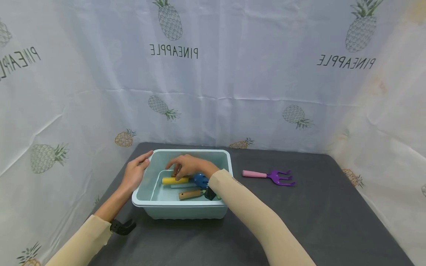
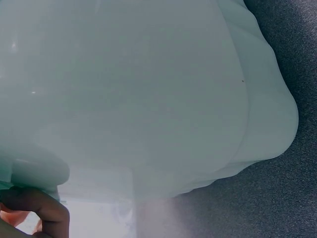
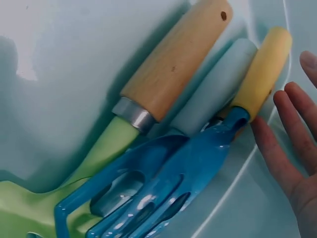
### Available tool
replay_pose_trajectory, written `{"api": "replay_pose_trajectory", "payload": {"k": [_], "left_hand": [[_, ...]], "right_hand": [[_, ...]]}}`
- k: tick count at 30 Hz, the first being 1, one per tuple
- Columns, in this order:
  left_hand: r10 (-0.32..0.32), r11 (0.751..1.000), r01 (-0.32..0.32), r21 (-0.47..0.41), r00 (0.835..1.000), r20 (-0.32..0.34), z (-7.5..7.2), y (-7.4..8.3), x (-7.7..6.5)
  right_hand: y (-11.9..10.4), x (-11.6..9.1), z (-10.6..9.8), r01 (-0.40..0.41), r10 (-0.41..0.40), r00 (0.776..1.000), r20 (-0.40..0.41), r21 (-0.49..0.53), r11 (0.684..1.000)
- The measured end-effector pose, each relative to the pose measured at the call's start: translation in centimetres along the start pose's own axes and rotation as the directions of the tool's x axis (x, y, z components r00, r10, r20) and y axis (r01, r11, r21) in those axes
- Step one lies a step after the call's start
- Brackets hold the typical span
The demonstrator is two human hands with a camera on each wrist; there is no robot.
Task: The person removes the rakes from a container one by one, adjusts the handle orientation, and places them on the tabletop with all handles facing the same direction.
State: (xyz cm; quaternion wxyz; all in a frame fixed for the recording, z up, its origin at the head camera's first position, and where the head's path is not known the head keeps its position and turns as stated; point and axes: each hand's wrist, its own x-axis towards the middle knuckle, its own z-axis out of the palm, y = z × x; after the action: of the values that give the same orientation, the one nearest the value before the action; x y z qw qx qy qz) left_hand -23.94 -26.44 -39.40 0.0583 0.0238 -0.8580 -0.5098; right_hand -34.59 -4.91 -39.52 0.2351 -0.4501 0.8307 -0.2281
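My left hand (image 1: 134, 173) grips the left rim of a pale blue-green plastic basin (image 1: 186, 203). A curled finger (image 2: 49, 210) shows by the rim in the left wrist view. Inside the basin, my right hand (image 1: 190, 165) is beside a blue hand rake (image 3: 203, 153) with a yellow handle. Its fingers are spread and loosely bent, at the handle without wrapping round it; whether a fingertip touches is hard to tell. Under and beside the rake lie a light blue handle (image 3: 218, 87) and a green-headed garden tool (image 3: 173, 59) with a wooden handle. Another wooden handle is mostly hidden.
To the right of the basin, a purple hand fork (image 1: 276, 177) with a pink handle lies on the dark grey table (image 1: 299, 221). A white pineapple-print cloth (image 1: 213, 74) hangs behind and at both sides.
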Motion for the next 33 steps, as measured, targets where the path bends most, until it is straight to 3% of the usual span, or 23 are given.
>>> {"api": "replay_pose_trajectory", "payload": {"k": [12, 25, 33], "left_hand": [[0.002, 1.000, -0.002, 0.007, 1.000, -0.006, 0.0, 0.1, -0.1], [0.000, 1.000, 0.000, 0.025, 1.000, -0.007, 0.0, 0.2, -0.3], [0.011, 0.999, -0.011, 0.037, 1.000, -0.011, 0.0, 0.2, -0.3]], "right_hand": [[-0.1, 0.0, 0.6, -0.015, 0.020, 0.999, 0.042, -0.127, 0.992], [-0.2, -0.3, 1.2, -0.038, 0.044, 0.999, 0.028, -0.174, 0.984], [-0.7, -0.3, 1.2, -0.054, 0.062, 0.998, 0.020, -0.257, 0.965]]}}
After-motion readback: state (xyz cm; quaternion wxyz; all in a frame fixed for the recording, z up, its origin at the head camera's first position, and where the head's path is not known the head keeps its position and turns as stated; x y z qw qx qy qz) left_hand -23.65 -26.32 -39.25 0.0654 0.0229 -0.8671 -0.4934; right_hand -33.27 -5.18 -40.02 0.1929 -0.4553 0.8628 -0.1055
